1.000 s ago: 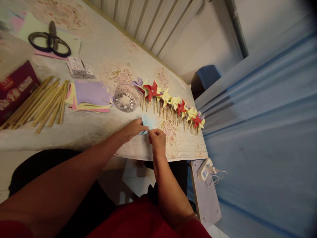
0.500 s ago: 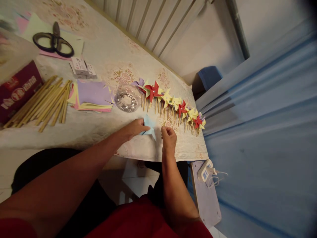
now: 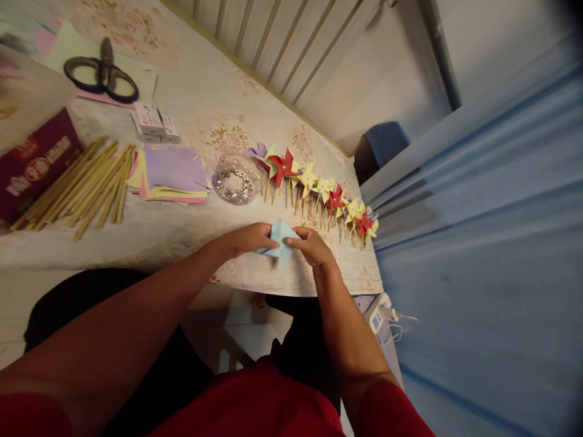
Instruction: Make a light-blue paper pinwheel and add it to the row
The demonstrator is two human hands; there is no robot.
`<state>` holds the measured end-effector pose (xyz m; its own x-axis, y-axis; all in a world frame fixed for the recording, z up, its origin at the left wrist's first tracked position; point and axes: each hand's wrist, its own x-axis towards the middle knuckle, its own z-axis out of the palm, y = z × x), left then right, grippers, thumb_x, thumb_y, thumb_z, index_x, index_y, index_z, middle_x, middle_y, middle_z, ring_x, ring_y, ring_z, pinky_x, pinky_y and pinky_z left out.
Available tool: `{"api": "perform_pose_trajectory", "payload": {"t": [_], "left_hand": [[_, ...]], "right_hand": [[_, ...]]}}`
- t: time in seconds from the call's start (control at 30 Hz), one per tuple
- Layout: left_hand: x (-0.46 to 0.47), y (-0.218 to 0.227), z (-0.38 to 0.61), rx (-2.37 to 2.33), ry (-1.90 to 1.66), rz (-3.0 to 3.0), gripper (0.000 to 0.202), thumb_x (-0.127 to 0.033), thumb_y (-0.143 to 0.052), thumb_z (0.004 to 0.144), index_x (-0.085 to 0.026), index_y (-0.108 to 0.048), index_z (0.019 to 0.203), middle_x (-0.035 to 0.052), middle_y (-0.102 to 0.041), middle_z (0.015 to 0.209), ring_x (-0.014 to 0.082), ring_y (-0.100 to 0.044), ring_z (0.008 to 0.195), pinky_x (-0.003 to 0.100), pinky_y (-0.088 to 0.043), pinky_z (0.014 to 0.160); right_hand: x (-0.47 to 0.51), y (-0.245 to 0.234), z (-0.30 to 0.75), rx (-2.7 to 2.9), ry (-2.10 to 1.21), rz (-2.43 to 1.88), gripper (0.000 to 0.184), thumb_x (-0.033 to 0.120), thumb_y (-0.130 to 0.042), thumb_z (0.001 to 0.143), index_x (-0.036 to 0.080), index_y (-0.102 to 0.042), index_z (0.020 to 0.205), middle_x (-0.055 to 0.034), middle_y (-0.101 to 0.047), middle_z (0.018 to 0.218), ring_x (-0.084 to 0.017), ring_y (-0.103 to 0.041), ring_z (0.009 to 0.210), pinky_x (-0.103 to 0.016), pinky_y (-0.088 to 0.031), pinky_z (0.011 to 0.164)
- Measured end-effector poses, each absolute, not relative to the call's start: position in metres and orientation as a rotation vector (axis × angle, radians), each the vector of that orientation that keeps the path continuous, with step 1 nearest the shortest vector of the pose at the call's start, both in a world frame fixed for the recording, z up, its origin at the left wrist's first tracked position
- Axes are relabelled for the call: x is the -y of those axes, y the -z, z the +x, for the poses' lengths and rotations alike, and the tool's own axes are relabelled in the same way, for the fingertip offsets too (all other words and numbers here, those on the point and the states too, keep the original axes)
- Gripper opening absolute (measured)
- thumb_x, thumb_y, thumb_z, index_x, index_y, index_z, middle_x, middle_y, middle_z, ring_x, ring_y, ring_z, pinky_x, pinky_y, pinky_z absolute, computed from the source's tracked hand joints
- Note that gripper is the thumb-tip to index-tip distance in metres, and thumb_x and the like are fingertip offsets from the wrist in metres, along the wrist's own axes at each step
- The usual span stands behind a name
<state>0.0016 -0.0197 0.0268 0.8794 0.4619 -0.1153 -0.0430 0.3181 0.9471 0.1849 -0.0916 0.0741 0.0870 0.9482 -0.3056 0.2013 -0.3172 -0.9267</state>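
A light-blue paper pinwheel blank (image 3: 283, 234) is held at the near edge of the flower-patterned tablecloth (image 3: 191, 233). One pointed flap aims down toward the person, another up and away; it looks roughly as broad as long. The left hand (image 3: 249, 238) pinches its left side, thumb on top; the right hand (image 3: 314, 246) pinches the right side likewise. Just beyond stand the bowl of metal fasteners (image 3: 234, 182) and a row of finished pinwheels (image 3: 321, 185); further left lie paper squares (image 3: 170, 167), sticks (image 3: 98, 182) and scissors (image 3: 105, 76).
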Motion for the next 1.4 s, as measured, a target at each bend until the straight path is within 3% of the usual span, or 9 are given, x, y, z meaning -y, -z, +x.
{"api": "perform_pose_trajectory", "payload": {"t": [0.2,0.57,0.77,0.93,1.23,1.4], "left_hand": [[0.020,-0.018,0.005,-0.379,-0.375,1.252,0.023,-0.020,-0.063,0.056,-0.017,-0.070,0.077,0.0001,-0.063,0.069,0.0168,-0.053,0.066,0.026,-0.036,0.063],[0.021,-0.015,0.003,-0.400,-0.378,1.224,0.018,-0.020,-0.070,0.057,-0.018,-0.071,0.074,-0.0001,-0.066,0.070,0.0162,-0.054,0.064,0.025,-0.039,0.061],[0.015,-0.018,-0.005,-0.454,-0.423,0.924,0.037,-0.046,-0.080,0.065,-0.016,-0.069,0.083,0.0052,-0.069,0.083,0.0202,-0.064,0.077,0.034,-0.050,0.075],[0.016,-0.021,-0.005,-0.407,-0.434,0.736,0.056,-0.060,-0.083,0.061,-0.015,-0.069,0.090,0.0085,-0.070,0.085,0.0222,-0.065,0.081,0.037,-0.051,0.079],[0.030,-0.016,0.008,-0.429,-0.511,0.797,0.041,-0.034,-0.084,0.059,-0.016,-0.070,0.093,0.0026,-0.071,0.086,0.0186,-0.062,0.082,0.031,-0.045,0.081],[0.033,-0.015,0.012,-0.476,-0.583,0.772,0.039,-0.034,-0.080,0.058,-0.014,-0.069,0.089,0.0024,-0.070,0.081,0.0191,-0.060,0.082,0.031,-0.044,0.079]], "right_hand": [[0.093,-0.079,0.178,1.328,-1.331,-1.747,0.027,0.038,-0.079,0.060,0.016,-0.070,0.073,0.0057,-0.057,0.061,-0.009,-0.047,0.056,-0.023,-0.036,0.058],[0.096,-0.083,0.165,1.504,-1.126,-1.942,0.014,0.031,-0.064,0.063,0.017,-0.062,0.063,0.0071,-0.047,0.054,-0.007,-0.037,0.052,-0.021,-0.028,0.051],[0.098,-0.074,0.172,1.262,-1.091,-1.849,0.021,0.036,-0.069,0.063,0.017,-0.066,0.070,0.0057,-0.055,0.057,-0.009,-0.042,0.053,-0.023,-0.035,0.055],[0.097,-0.061,0.171,0.981,-0.932,-1.784,0.022,0.036,-0.072,0.061,0.017,-0.069,0.072,0.0036,-0.062,0.060,-0.011,-0.049,0.055,-0.024,-0.040,0.056],[0.094,-0.048,0.155,0.834,-0.779,-1.815,0.023,0.040,-0.071,0.062,0.019,-0.063,0.068,0.0048,-0.057,0.057,-0.012,-0.047,0.057,-0.024,-0.039,0.057],[0.092,-0.045,0.149,0.837,-0.808,-1.809,0.024,0.040,-0.071,0.063,0.019,-0.063,0.070,0.0038,-0.058,0.061,-0.013,-0.048,0.058,-0.025,-0.040,0.058]]}}
